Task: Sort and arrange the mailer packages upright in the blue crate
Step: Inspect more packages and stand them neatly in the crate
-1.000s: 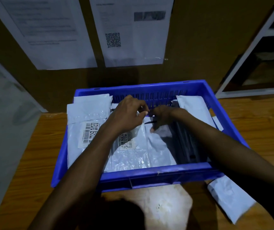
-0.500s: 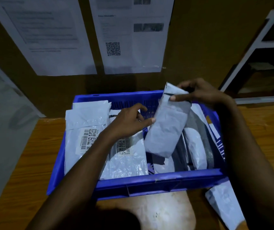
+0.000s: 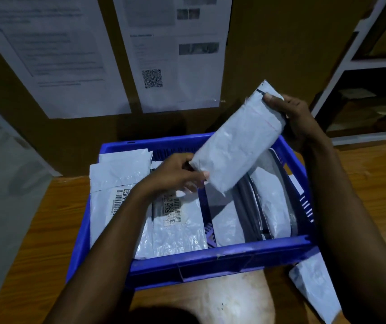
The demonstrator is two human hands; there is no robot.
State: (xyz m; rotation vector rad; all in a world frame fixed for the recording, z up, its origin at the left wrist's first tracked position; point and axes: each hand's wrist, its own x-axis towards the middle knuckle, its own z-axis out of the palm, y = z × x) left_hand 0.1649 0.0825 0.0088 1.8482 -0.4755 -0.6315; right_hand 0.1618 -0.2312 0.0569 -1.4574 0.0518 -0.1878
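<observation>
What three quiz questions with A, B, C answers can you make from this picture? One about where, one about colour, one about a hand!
1. Where does the loose mailer lie? A on the table B on a chair C on the floor
2. What colour is the crate? A red B blue C green
3. What does the right hand do? A waves B presses the table C grips the held mailer
Answers: 1 A, it lies on the wood beside the crate's near right corner. 2 B, its walls are blue. 3 C, thumb and fingers pinch its top end.
</observation>
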